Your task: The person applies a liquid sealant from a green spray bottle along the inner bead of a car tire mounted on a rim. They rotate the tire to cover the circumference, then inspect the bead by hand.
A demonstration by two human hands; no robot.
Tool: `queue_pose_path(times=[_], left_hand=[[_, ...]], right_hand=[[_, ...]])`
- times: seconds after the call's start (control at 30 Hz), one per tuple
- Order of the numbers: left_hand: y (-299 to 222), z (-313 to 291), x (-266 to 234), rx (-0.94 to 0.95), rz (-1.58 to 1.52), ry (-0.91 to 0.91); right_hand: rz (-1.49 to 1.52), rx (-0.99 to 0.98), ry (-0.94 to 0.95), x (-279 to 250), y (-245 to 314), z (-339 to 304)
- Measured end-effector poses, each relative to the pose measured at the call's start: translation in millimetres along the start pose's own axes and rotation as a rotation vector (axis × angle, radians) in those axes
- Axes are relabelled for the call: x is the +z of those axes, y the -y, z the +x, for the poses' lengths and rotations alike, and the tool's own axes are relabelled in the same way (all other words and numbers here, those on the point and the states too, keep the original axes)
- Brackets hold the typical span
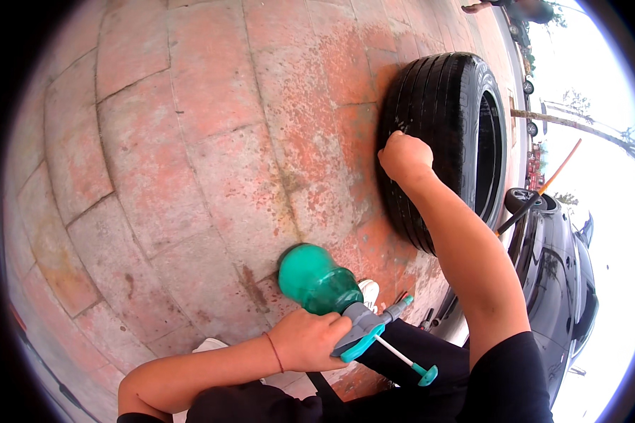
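Observation:
A pump sprayer with a translucent green bottle, grey head, teal trigger and white pump rod is tilted low in front of me. My left hand is closed around its grey head, with a thin red cord at the wrist. A black tyre without a wheel stands upright on its tread to the right, looking wet in places. Against the grooved tread rests my right hand, its fingers curled in. Whatever those fingers hold, if anything, is hidden from view.
Reddish paving runs under everything, wet and stained near the tyre. A dark car is parked at the right, with a black and orange pole in front of it. Another person's hand shows at the top right. My white shoe is beside the sprayer.

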State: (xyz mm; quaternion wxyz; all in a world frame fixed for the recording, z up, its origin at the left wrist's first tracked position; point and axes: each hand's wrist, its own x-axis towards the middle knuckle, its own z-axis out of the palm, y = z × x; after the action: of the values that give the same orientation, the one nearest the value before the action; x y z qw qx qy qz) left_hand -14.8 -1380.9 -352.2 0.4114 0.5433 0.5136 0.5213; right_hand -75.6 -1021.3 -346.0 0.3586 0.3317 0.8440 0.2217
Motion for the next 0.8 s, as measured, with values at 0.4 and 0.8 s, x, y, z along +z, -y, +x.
queue_pose_path(times=[0.4, 0.8], left_hand=[[2, 0, -3, -0.033, -0.022, 0.035], [3, -6, -5, -0.047, -0.036, 0.049]], right_hand=[[0.151, -0.02, 0.083, 23, 27, -10], [0.898, 0.362, 0.069, 28, 41, 23]])
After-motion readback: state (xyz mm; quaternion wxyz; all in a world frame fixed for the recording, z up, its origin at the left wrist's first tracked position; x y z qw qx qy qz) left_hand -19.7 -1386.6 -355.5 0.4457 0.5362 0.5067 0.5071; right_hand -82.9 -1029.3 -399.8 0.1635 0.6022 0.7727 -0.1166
